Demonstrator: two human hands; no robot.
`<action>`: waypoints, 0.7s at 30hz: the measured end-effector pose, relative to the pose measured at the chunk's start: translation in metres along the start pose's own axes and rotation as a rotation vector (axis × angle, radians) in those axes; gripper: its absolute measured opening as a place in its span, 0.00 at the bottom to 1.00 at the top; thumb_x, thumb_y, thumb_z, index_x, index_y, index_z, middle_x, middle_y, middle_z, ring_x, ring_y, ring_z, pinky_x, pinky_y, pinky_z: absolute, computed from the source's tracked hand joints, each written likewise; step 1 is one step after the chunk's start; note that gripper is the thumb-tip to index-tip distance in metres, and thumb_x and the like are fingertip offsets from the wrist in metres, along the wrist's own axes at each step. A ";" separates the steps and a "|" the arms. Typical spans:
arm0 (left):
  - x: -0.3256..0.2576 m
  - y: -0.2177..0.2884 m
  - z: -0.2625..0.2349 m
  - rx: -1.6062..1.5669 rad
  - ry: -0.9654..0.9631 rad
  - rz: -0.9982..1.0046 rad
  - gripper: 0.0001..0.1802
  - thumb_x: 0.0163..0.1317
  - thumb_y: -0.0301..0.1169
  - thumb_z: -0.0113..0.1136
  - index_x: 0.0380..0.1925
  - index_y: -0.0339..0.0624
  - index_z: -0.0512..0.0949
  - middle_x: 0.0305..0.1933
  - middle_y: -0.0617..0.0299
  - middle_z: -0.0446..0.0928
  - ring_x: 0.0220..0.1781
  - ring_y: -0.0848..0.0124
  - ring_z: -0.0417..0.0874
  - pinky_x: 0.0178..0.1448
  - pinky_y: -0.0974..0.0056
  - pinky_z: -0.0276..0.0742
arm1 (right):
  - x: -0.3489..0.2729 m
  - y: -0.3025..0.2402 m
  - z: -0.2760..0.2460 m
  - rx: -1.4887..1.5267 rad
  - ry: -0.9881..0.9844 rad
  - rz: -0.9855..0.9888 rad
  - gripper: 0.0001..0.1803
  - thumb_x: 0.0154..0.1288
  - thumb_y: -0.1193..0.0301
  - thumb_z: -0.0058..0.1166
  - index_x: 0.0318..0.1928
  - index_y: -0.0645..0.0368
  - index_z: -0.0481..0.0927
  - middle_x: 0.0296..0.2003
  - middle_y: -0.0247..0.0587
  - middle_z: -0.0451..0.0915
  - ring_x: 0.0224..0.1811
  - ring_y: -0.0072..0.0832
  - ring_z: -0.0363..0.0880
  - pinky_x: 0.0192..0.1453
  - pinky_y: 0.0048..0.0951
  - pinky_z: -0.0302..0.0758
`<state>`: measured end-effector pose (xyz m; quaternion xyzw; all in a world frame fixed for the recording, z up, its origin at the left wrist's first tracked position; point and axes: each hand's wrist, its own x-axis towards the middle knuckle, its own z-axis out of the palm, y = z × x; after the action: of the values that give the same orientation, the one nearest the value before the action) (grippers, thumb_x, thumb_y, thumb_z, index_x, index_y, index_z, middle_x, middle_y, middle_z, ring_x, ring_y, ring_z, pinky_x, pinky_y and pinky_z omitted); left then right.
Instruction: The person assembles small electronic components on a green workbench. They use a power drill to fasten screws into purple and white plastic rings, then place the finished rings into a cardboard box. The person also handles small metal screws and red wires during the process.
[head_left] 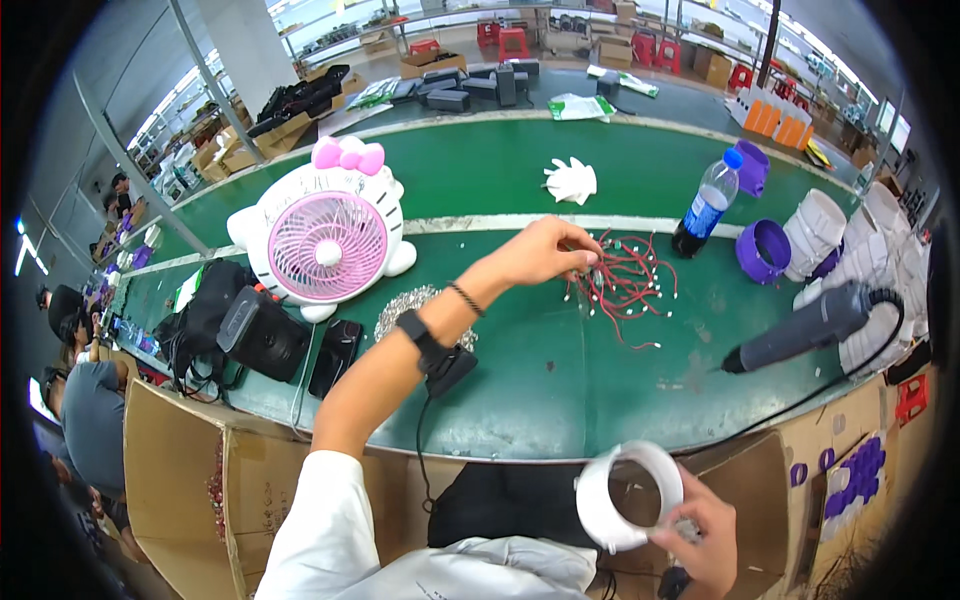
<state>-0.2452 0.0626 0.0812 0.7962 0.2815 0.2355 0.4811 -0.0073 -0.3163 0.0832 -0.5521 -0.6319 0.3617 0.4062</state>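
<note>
My left hand (548, 250) reaches over the bench, its fingers closed at the edge of a loose bunch of red wires (625, 285) with small white connectors on their ends. It pinches at least one wire; the fingertips partly hide it. Lower right, in front of the bench edge, my right hand (708, 535) grips a white round plastic housing (597, 503), open through its middle, by its right side. Under my left forearm lies a heap of small metal parts (405, 305), partly covered by the arm.
A grey power screwdriver (805, 325) with a black cable lies at the right, near purple rings (762, 252) and stacked white housings (815, 235). A blue-capped bottle (708, 205), a white glove (571, 181), a pink-and-white fan (330, 235) and a black speaker (263, 333) stand around the bench.
</note>
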 end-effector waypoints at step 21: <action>0.126 -0.127 -0.023 0.699 0.629 0.152 0.23 0.59 0.36 0.70 0.52 0.44 0.75 0.46 0.45 0.78 0.50 0.45 0.78 0.57 0.48 0.75 | 0.006 0.014 -0.035 0.104 0.097 0.271 0.11 0.63 0.70 0.65 0.37 0.62 0.78 0.45 0.48 0.84 0.45 0.33 0.83 0.46 0.36 0.80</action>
<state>-0.1964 0.2104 -0.0103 0.8188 0.4167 0.3908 0.0570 0.0298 -0.3082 0.0858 -0.6273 -0.5117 0.4185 0.4118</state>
